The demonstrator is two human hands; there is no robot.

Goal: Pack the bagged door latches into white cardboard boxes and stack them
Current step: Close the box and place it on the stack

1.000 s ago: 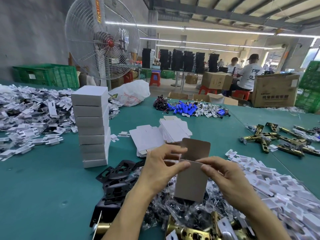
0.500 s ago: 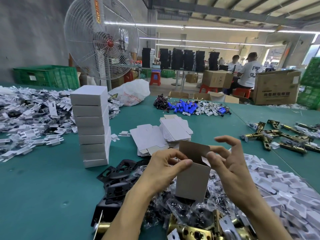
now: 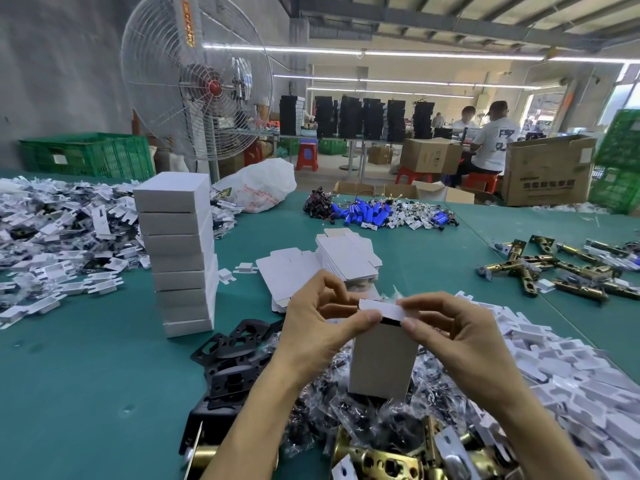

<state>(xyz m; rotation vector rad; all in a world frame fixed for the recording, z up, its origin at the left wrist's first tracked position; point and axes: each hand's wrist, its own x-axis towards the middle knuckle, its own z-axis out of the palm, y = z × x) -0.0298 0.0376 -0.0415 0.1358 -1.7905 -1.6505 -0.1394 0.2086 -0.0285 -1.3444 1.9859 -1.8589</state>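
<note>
- White boxes (image 3: 180, 258) stand stacked on the counter (image 3: 86, 375)
- my left hand (image 3: 318, 327) and right hand (image 3: 460, 341) pinch another box (image 3: 382, 362) by its top flap, nearly tucked
- plenty of bagged latches (image 3: 346, 410) remain unpacked

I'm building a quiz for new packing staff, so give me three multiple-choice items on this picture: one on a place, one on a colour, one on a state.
1. Where does the stack of white boxes stand on the table?
A. left of the held box
B. right of the held box
C. under the table

2. What colour are the small cylinders piled at the far side?
A. red
B. blue
C. yellow

3. How is the held box?
A. flat and unfolded
B. upright, top flap bent over
C. crushed

Answers:
1 A: the stack rises beyond and left of the left hand.
2 B: they are plainly blue.
3 B: the left hand and right hand grip it upright, and the top flap lies over its opening, a dark gap beneath.
</note>
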